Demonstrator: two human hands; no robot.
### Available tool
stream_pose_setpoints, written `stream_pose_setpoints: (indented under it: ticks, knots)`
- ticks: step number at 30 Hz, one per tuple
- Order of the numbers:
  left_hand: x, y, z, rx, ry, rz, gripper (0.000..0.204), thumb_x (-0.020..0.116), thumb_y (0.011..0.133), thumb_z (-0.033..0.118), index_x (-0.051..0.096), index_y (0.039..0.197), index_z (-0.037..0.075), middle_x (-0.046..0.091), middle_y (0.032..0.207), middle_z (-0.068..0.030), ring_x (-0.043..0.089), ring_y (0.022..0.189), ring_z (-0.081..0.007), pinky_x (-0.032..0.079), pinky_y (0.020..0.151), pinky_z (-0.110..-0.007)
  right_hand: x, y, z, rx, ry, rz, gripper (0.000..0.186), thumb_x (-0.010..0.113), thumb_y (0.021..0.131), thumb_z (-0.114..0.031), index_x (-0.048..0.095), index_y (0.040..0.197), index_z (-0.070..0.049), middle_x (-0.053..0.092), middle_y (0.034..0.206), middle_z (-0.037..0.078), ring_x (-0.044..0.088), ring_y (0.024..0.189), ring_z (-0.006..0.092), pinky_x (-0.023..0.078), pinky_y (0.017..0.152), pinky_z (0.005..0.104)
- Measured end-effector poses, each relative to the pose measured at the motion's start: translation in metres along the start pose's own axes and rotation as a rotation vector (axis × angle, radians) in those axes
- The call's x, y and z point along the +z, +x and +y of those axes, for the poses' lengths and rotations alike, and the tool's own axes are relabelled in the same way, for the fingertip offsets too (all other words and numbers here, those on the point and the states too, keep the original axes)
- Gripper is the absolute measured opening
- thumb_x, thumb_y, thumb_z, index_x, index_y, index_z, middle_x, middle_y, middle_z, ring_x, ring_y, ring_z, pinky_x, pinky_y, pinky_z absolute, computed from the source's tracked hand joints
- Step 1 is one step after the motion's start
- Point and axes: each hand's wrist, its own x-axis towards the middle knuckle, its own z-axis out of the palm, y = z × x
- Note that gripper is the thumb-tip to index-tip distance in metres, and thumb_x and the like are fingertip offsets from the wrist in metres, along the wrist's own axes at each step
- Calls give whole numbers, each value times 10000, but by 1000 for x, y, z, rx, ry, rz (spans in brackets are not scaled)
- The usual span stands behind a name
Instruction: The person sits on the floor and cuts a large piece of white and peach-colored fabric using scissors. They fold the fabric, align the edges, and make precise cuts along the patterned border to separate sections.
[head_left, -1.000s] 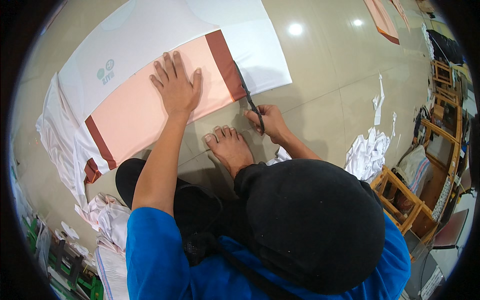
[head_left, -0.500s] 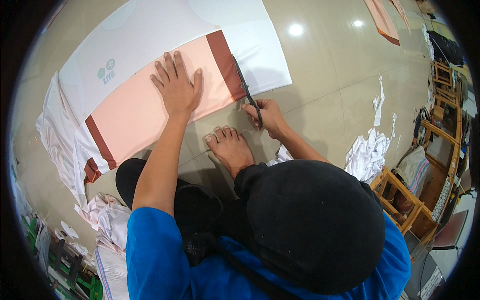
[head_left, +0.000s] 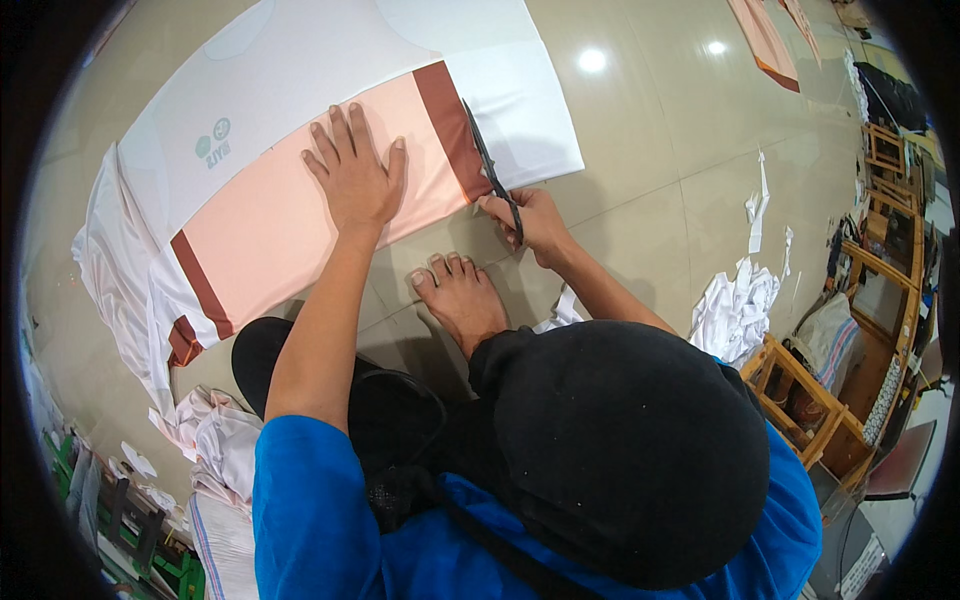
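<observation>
A peach fabric piece [head_left: 270, 235] with brown bands at both ends lies over a larger white fabric sheet [head_left: 300, 60] on the tiled floor. Flat on the peach part rests my left hand [head_left: 358, 185], its fingers spread. My right hand [head_left: 527, 222] grips a pair of black scissors [head_left: 487, 155] by the handles. The blades lie along the outer edge of the right brown band, over the white fabric. How far the blades are parted is hard to make out.
My bare foot [head_left: 462, 300] is just below the fabric. White scraps [head_left: 737, 312] lie to the right, near a wooden frame [head_left: 800, 395]. Bunched cloth [head_left: 220, 435] and a woven sack [head_left: 222, 540] sit at lower left. Another peach piece [head_left: 765, 45] is at the far right.
My right hand and the scissors have moved slightly farther away, along the brown band's edge. My left hand stays in place on the peach fabric.
</observation>
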Motion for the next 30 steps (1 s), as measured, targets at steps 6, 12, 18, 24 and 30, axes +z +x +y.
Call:
stream_pose_setpoints:
  ticks: [6, 12, 18, 24, 30]
  knots:
    - [0, 0, -1, -19, -12, -41, 892, 461, 1115, 624, 235, 1787, 83, 205, 1843, -246, 96, 1697, -530, 69, 1332, -734, 0, 1, 2, -9, -22, -6, 392, 867, 951, -360, 665, 793, -64, 570, 594, 1, 515, 481, 101, 377, 448, 300]
    - [1, 0, -1, -25, -9, -52, 900, 460, 1108, 627, 222, 1794, 94, 179, 1855, -231, 68, 1708, -514, 46, 1340, -728, 3, 4, -5, -8, -32, 9, 382, 869, 955, -350, 682, 803, -54, 587, 611, 6, 523, 486, 103, 380, 453, 300]
    - [0, 0, -1, -30, -12, -54, 900, 462, 1108, 625, 216, 1795, 98, 183, 1855, -228, 69, 1708, -512, 48, 1340, -729, 3, 10, -13, -40, -29, 0, 381, 875, 951, -345, 701, 816, -34, 600, 618, 12, 534, 494, 109, 388, 455, 300]
    - [0, 1, 0, -35, -6, -69, 896, 456, 1111, 625, 211, 1796, 101, 178, 1855, -226, 60, 1710, -509, 46, 1342, -726, 4, 9, -13, -43, -47, -5, 377, 870, 951, -337, 712, 824, -18, 595, 615, 9, 527, 493, 111, 388, 454, 301]
    - [0, 1, 0, -40, -1, -81, 894, 450, 1112, 625, 211, 1796, 101, 173, 1857, -225, 54, 1711, -507, 42, 1344, -723, 8, 12, -24, -67, -17, -17, 366, 852, 960, -341, 781, 876, 8, 593, 614, 2, 521, 487, 102, 384, 463, 307]
